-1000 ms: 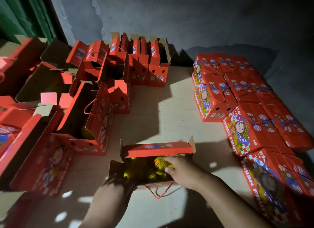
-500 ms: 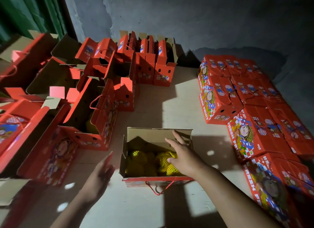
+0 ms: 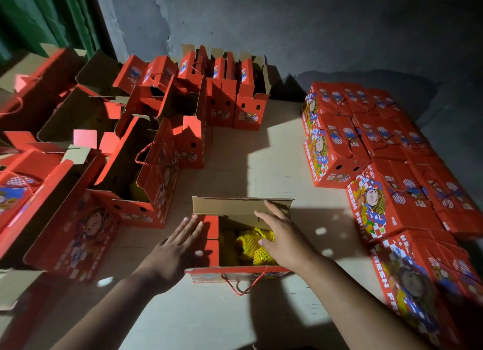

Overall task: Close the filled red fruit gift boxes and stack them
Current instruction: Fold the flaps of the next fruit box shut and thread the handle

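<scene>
The open red cardboard fruit gift box [image 3: 243, 245] sits near the front middle of the pale table [image 3: 261, 153], with its brown cardboard rear flap [image 3: 235, 206] standing upright. Yellow foam-netted fruit [image 3: 251, 245] fills the inside, and a red rope handle [image 3: 243, 284] hangs from the printed near wall. A red side flap [image 3: 212, 241] is folded in over the left end. The left hand [image 3: 180, 247] lies flat on that flap, fingers straight and together. The right hand [image 3: 283, 234] reaches over the box's right part, fingers spread and relaxed against the rear flap, gripping nothing. Open red boxes with raised flaps [image 3: 146, 172] crowd the left and back. Closed red boxes printed with a cartoon figure [image 3: 379, 166] sit packed together at right.
</scene>
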